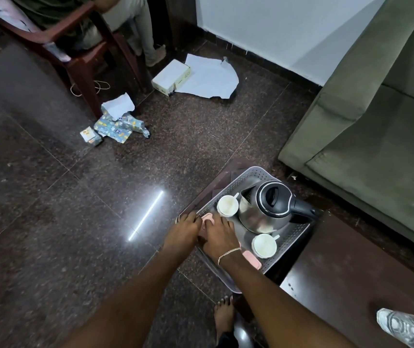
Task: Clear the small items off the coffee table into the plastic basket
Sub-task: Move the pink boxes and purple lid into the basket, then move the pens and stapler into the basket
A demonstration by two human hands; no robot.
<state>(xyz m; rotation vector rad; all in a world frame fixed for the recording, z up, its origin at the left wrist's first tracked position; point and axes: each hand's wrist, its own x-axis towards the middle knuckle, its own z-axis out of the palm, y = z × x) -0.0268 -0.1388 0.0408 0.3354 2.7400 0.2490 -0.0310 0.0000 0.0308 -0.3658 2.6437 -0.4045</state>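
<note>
Reaching forward together, both hands sit at the near-left corner of the grey perforated plastic basket, which rests on a dark low stand just left of the coffee table. The left hand lies at the basket's outer rim, fingers curled down toward a pink flat item; the right hand, with a chain bracelet at the wrist, covers the same item from the inner side. Only its far tip shows between the fingers, so its long axis appears to run away from the hands along the basket's left wall. Neither hand is spread flat; both are partly curled on or around the pink item, though a firm grasp cannot be confirmed. Just beyond the right hand stand a white cup and a steel electric kettle; a second cup and another pink piece lie to its right. A clear glass remains on the table, well behind and right, nearer the right hand.
</note>
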